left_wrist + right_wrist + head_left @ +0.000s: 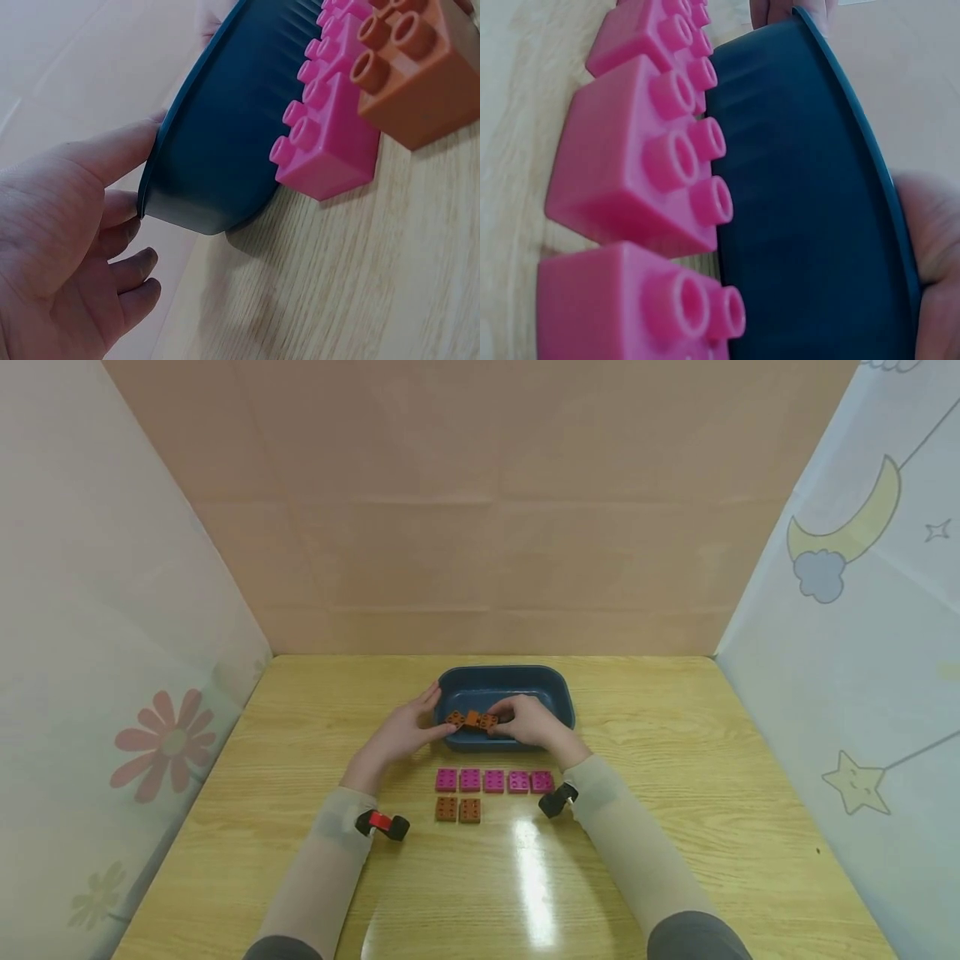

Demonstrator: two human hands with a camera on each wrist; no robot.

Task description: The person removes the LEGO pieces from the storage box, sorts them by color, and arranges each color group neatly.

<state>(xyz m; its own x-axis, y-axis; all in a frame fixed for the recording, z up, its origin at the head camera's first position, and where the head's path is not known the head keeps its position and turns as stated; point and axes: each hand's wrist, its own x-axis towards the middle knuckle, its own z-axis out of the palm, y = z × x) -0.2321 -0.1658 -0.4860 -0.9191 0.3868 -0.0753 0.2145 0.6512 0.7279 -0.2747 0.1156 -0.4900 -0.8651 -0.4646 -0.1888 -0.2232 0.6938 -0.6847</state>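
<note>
Pinching an orange studded plastic brick (488, 722) inside the dark-blue oblong tub (502, 677) is the right hand (531, 718) — the left hand (399, 732) lies spread at the tub's left rim, seemingly steadying it. Before the tub, pink studded plastic bricks (494, 781) form a row, probably grouped by colour.

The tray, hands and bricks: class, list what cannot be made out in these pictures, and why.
Left wrist view: the inside of the blue tray, hidden by its wall.
Right wrist view: the fingertips of the right hand, hidden behind the tray.
Right wrist view: part of the nearest pink brick, cut off by the bottom edge.
</note>
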